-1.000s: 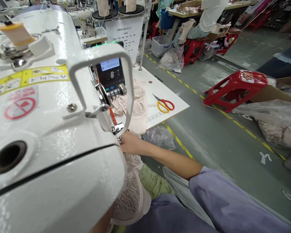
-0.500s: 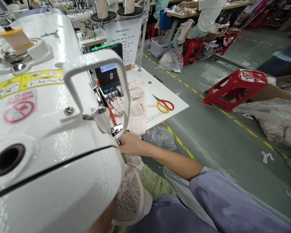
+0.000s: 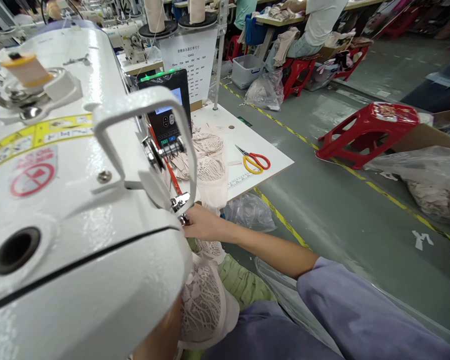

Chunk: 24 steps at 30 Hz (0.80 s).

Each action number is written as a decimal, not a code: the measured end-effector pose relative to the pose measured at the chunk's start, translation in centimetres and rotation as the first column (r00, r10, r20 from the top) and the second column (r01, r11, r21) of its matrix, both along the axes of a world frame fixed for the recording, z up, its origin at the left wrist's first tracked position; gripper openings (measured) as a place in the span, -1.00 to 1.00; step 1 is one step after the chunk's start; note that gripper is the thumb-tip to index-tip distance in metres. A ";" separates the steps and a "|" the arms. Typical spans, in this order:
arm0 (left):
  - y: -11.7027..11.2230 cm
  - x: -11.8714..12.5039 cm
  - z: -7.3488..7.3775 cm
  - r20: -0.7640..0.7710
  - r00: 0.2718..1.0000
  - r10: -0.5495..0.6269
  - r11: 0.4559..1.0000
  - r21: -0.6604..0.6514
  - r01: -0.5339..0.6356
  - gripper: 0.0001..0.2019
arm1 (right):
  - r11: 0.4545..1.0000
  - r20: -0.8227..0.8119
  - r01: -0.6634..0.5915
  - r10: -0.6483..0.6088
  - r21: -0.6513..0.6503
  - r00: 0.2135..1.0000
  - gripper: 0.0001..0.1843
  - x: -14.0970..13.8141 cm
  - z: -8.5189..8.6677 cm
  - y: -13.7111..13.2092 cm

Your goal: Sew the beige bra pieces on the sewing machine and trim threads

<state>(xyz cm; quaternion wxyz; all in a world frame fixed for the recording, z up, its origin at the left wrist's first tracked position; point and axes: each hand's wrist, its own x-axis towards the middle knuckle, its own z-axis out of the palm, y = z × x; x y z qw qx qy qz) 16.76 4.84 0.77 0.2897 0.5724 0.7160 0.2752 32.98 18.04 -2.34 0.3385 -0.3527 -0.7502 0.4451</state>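
A white sewing machine (image 3: 135, 280) fills the left of the view. My right hand (image 3: 206, 223) is at its needle end, beside the metal presser parts (image 3: 180, 202); the fingers are hidden behind the machine head. Below that hand hangs a pale pink lace bra (image 3: 204, 302), one cup lying near my lap. Of my left arm only a strip of forearm (image 3: 161, 332) shows under the machine; the hand is covered by it. More lace bra pieces (image 3: 212, 170) lie on the white table (image 3: 268, 145) beyond my right hand.
Scissors (image 3: 255, 162) with red and yellow handles lie on the table, near a printed ruler strip (image 3: 243, 179). A control panel (image 3: 168, 115) stands behind the machine. On the floor to the right are a red stool (image 3: 367, 132) and a plastic bag of fabric (image 3: 431, 185). Another person (image 3: 318, 30) sits farther back.
The camera view has shifted slightly, so the machine and stool appear a little displaced. My right hand stays at the needle end; the bra has hardly moved.
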 end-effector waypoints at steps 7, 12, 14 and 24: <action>-1.3 -0.7 -0.7 -0.077 0.997 -0.018 0.999 0.040 0.021 -0.62 | 0.999 -0.103 -0.028 0.026 -0.019 0.994 -0.91 -0.1 -0.7 -0.2; -1.7 -0.8 -1.0 -0.159 0.987 -0.032 0.996 0.080 0.045 -0.61 | 0.999 -0.121 0.015 -0.010 0.045 0.993 -0.86 -0.5 -1.3 -0.3; -1.8 -0.8 -1.1 -0.176 0.984 -0.028 0.996 0.078 0.042 -0.62 | 0.998 -0.124 0.021 -0.013 0.064 0.992 -0.87 -0.6 -1.5 -0.2; -2.3 -0.7 -2.3 -0.141 0.986 -0.088 0.983 0.145 0.109 -0.68 | 0.991 -0.198 0.042 -0.016 0.124 0.980 -0.87 -0.4 -2.2 -0.3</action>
